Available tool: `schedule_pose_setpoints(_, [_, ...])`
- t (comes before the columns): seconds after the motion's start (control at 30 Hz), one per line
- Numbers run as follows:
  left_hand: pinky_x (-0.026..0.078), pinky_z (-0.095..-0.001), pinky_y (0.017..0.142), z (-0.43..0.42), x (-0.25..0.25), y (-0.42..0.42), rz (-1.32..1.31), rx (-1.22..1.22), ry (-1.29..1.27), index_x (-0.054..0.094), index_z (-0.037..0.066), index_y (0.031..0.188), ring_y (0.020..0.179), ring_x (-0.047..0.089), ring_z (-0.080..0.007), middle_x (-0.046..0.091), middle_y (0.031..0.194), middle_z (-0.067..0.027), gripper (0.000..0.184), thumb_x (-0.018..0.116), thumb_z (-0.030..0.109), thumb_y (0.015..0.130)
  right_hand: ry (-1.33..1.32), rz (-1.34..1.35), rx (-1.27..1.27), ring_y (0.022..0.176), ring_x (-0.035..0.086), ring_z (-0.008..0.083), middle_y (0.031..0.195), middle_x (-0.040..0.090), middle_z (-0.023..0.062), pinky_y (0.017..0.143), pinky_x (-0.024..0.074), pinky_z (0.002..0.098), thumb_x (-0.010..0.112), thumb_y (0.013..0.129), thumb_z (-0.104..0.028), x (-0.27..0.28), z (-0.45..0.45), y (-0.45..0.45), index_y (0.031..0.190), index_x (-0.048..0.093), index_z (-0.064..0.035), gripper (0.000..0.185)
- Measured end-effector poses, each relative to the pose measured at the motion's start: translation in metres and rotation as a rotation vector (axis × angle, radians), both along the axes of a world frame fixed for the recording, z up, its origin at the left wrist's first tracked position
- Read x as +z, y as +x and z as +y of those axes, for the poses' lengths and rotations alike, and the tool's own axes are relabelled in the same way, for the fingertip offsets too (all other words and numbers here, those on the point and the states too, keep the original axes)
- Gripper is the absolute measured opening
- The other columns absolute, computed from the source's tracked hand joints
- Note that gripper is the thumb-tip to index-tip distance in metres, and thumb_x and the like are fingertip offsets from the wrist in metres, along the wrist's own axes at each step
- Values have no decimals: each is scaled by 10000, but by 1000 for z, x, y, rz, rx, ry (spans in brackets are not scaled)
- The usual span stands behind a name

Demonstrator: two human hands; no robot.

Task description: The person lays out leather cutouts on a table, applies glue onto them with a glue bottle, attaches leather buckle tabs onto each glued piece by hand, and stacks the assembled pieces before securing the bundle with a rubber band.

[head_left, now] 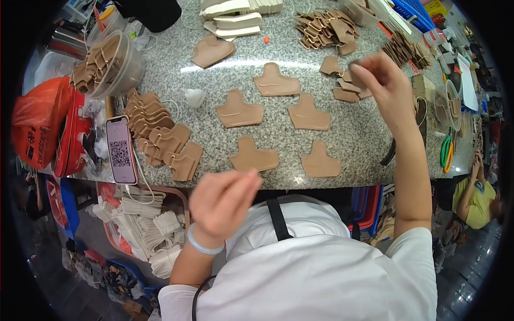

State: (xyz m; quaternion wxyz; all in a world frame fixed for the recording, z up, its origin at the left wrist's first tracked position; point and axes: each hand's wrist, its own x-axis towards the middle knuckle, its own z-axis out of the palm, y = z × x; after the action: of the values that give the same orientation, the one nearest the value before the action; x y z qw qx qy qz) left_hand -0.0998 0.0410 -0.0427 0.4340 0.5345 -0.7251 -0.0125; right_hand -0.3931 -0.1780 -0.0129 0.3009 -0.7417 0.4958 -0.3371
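My left hand (pixel 222 203), with a pale bangle at the wrist, hovers at the table's front edge, fingers pinched together; what they hold, if anything, is hidden. Just beyond its fingertips lies a brown T-shaped leather piece (pixel 252 156). Another T-shaped piece (pixel 320 160) lies to its right, with several more behind, some showing a shiny streak across the middle. My right hand (pixel 390 88) reaches to the right side and pinches a small brown leather piece (pixel 362 78). Beneath it are more small leather pieces (pixel 346 95), one with a metal edge (pixel 330 65).
Overlapping brown leather pieces (pixel 150 115) lie at left beside a phone (pixel 120 155) showing a QR code. Plastic tubs (pixel 131 64) (pixel 448 104) stand at both sides. White strips (pixel 235 24) are stacked at the back. A person in yellow (pixel 476 203) is far right.
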Motion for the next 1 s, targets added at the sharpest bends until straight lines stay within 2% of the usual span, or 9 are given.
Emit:
schedule_pose_setpoints(0.03, [485, -319, 558, 5, -5, -7, 21, -45, 4, 800, 26, 1043, 680, 632, -219, 701, 877, -66, 311, 927, 13, 759, 26, 69, -58, 700, 606, 53, 862, 713, 0, 622, 487, 235, 765, 1013, -180, 10, 16, -2, 1070, 687, -7, 198])
schedule_pose_setpoints(0.1, [462, -307, 512, 14, -13, -17, 61, -132, 31, 788, 10, 1035, 626, 601, -198, 678, 865, -62, 299, 922, 22, 767, 66, 180, -100, 696, 587, 37, 869, 701, 3, 608, 471, 233, 759, 1018, -175, 10, 38, -19, 1061, 688, -2, 192])
schedule_pose_setpoints(0.17, [472, -308, 518, 22, -20, -25, 100, -182, 70, 788, 5, 1049, 628, 601, -190, 671, 866, -60, 299, 913, 20, 779, 221, 171, -152, 739, 600, 41, 909, 703, 6, 641, 482, 233, 761, 1010, -137, 2, 56, -38, 1105, 683, -7, 179])
schedule_pose_setpoints(0.27, [486, -302, 531, 27, -27, -33, 161, -191, 96, 776, 3, 1065, 638, 605, -192, 668, 868, -63, 303, 903, 27, 792, 238, -12, -137, 807, 627, 61, 950, 694, 6, 709, 502, 228, 777, 981, -63, -16, 73, -59, 1197, 651, -5, 257])
schedule_pose_setpoints(0.47, [497, -298, 544, 24, -25, -39, 203, -210, 88, 764, 0, 1073, 660, 616, -197, 677, 869, -70, 301, 891, 25, 801, 320, 91, -123, 755, 597, 57, 917, 676, -17, 698, 487, 230, 825, 938, -58, -46, 71, -85, 1094, 703, -9, 203])
schedule_pose_setpoints(0.5, [496, -300, 546, 25, -26, -40, 201, -204, 85, 764, 0, 1076, 661, 615, -198, 678, 870, -71, 302, 890, 24, 802, 298, 115, -101, 775, 608, 59, 946, 665, -14, 695, 481, 235, 810, 945, -39, -48, 74, -82, 1055, 716, 4, 151])
schedule_pose_setpoints(0.67, [492, -313, 547, 32, -33, -31, 180, -68, 93, 778, 12, 1073, 653, 608, -204, 672, 864, -66, 299, 891, 19, 796, 262, 48, -95, 863, 656, 73, 1058, 645, 6, 710, 507, 244, 765, 973, -11, -43, 79, -78, 1077, 702, 49, 136])
schedule_pose_setpoints(0.83, [465, -322, 534, 38, -40, -15, 57, 107, 111, 802, 44, 1076, 640, 606, -205, 661, 828, -50, 316, 897, -5, 778, 292, -108, -112, 798, 739, 135, 931, 730, 47, 735, 582, 238, 792, 937, 28, -11, 98, -33, 1050, 724, 34, 131])
schedule_pose_setpoints(1.0, [446, -322, 524, 38, -45, -10, -49, 190, 118, 816, 65, 1128, 640, 586, -191, 607, 798, -27, 342, 886, 26, 796, 431, -125, 243, 853, 738, 129, 923, 744, 65, 766, 583, 244, 815, 913, 8, 11, 101, 38, 993, 751, 51, 111])
